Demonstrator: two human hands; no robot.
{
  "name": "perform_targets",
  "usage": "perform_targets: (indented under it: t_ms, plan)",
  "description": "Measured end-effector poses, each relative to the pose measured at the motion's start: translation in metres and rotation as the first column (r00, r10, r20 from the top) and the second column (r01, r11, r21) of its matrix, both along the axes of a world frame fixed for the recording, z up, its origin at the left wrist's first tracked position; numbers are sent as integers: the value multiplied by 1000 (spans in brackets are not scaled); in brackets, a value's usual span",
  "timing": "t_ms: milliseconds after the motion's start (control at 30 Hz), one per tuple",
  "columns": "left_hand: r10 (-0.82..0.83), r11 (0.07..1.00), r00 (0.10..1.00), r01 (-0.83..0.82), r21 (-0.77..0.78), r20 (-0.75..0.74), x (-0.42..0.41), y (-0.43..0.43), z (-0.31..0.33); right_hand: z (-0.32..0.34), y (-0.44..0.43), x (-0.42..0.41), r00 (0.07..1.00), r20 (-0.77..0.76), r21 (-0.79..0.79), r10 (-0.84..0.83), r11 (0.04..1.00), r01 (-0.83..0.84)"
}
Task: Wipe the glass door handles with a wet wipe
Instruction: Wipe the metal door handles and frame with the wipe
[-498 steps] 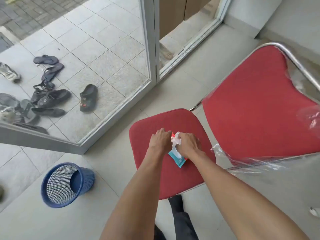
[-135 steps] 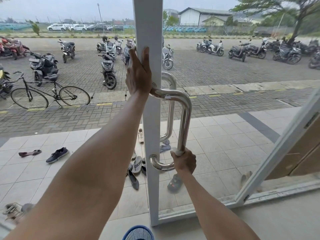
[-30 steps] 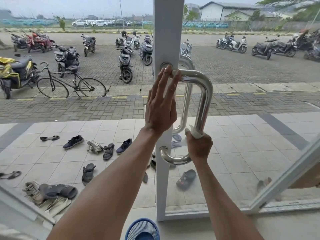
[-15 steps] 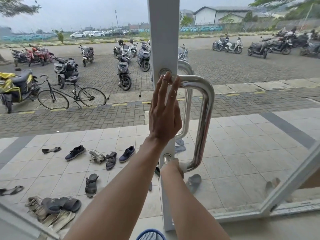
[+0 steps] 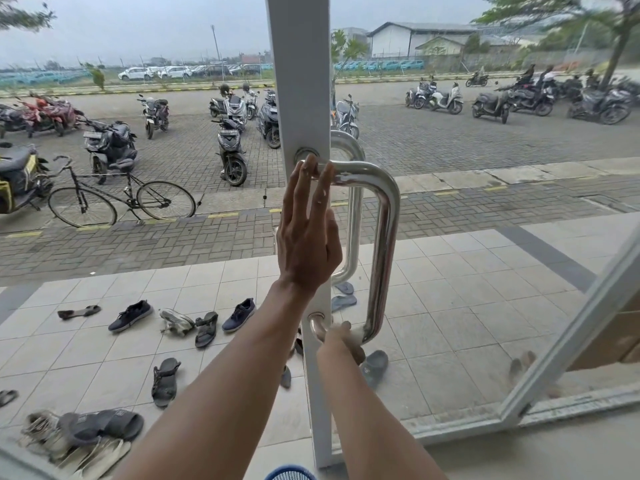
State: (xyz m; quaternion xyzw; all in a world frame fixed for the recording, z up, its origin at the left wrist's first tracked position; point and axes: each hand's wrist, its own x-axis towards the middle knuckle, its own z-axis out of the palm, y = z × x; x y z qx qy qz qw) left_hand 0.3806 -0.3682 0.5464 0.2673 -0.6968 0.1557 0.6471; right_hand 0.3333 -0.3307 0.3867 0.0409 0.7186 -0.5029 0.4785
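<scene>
Right hand [image 5: 346,344] clenched at inner handle [image 5: 384,244] bottom bend, wipe hidden; left hand [image 5: 308,244] flat, released, bracing door frame [image 5: 301,81]. Outer handle [image 5: 353,209] likely remaining.

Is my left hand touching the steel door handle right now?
Touching. The head view shows the left hand flat against the white door frame, with its fingertips overlapping the top bar of the steel door handle.

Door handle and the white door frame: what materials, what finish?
Door handle: looks like polished metal tube, probably stainless or chrome-plated; mirror highlights and reflections run along it. Door frame: smooth, matte white, likely painted or coated aluminium, though the look cannot confirm this.
</scene>
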Motion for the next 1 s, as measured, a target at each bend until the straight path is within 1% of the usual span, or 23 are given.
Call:
perform_targets:
  t_ms: [100,133,167,200,267,333,367,467,533,600,733,767,800,833,867,933,1000]
  plan:
    - [-1,1000,1000,1,19,20,-3,4,-1,3,6,-25,981,-180,-78,-72,995,58]
    - [-4,999,1000,4,44,19,-4,6,2,2,7,-29,964,-249,-133,-88,990,56]
    - [-7,998,999,5,55,36,-4,7,4,2,10,-33,946,-315,-200,-72,980,8]
    - [-6,998,999,4,63,39,-5,8,4,1,12,-37,910,-413,-255,-50,965,-63]
    - [3,997,999,-7,77,49,-4,10,3,0,13,-49,801,-599,-313,-5,922,-228]
    - [-10,997,998,5,77,55,-3,11,5,9,13,-62,673,-739,-322,6,875,-362]
    - [-12,997,998,8,77,58,-2,11,6,16,15,-65,634,-773,-312,19,859,-406]
    - [-17,996,998,11,91,58,0,12,6,40,11,-72,557,-831,-323,-6,819,-474]
    - [-16,996,998,10,88,67,2,14,7,66,8,-73,539,-840,-360,-58,803,-475]
    - [-7,996,997,0,88,82,5,16,9,97,4,-73,541,-834,-407,-108,783,-471]
    - [-18,994,991,3,109,131,14,22,14,163,-3,-76,598,-784,-511,-164,718,-473]
    - [-20,993,990,4,115,142,16,24,15,179,-4,-76,598,-781,-529,-179,698,-482]
    - [-25,992,988,6,123,153,17,25,15,192,-5,-77,571,-797,-532,-199,678,-507]
    - [-29,991,987,8,131,159,19,26,16,204,-6,-77,511,-831,-511,-220,664,-545]
    - [-34,990,986,10,141,163,21,27,17,214,-5,-77,424,-873,-466,-240,665,-584]
    - [-40,987,986,14,158,165,22,27,19,229,-2,-77,221,-944,-329,-243,695,-640]
    - [-44,987,985,17,158,166,23,28,20,241,1,-75,-9,-975,-162,-222,737,-656]
